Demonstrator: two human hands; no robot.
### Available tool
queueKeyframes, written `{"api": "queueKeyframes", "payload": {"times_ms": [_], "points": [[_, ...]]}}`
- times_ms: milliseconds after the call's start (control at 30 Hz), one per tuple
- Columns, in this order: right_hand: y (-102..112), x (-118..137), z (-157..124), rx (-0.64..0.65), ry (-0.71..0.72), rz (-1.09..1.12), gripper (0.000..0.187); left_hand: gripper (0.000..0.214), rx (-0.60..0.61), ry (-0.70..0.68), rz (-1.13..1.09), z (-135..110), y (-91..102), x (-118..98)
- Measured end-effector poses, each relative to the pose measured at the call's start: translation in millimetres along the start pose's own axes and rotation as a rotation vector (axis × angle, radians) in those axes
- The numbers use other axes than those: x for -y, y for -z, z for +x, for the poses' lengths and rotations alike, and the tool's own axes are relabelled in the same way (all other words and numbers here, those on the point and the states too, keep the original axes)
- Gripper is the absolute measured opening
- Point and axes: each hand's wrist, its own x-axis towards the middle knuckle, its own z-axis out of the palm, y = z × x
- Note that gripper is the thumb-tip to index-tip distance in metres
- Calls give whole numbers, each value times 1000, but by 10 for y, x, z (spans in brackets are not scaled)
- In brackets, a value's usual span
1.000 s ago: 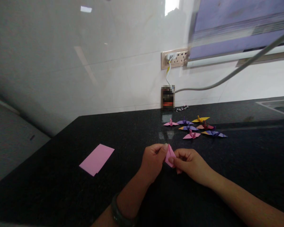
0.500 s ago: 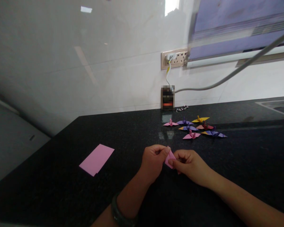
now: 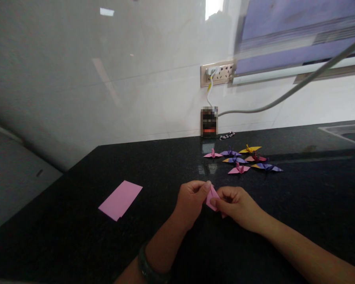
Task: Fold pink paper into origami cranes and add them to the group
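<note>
Between my two hands is a small piece of folded pink paper, with a crease running down its face. My left hand pinches its upper tip between thumb and bent fingers. On the other side, my right hand is closed on the lower right part, the thumb lying across the front. The fingers behind the paper are partly hidden. A stack of pink paper sheets lies flat on the dark countertop, to the left of my hands.
Several folded paper cranes, among them a pink crane and a yellow crane, stand beyond my hands. Behind them are a beaded string and a blurred-out dark box against the wall. A grey cable runs rightward above the counter.
My left thumb has shifted slightly up to the tip of the folded paper. Both hands keep their hold, and everything else stays in place.
</note>
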Motion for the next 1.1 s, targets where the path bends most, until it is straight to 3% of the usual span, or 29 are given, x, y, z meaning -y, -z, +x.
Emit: {"api": "queueKeyframes", "payload": {"times_ms": [300,467,833,1100], "points": [[-25,-37,-10,25,10,5,18,27,-50,-97,122,8,9,31],[15,-22,6,-43,46,1,21,28,33,-130,193,-21,-6,48],[18,-3,-5,-32,44,3,22,28,10,-112,193,-36,6,31],[75,-8,17,-95,33,18,25,27,25,-144,423,-21,48,79]]}}
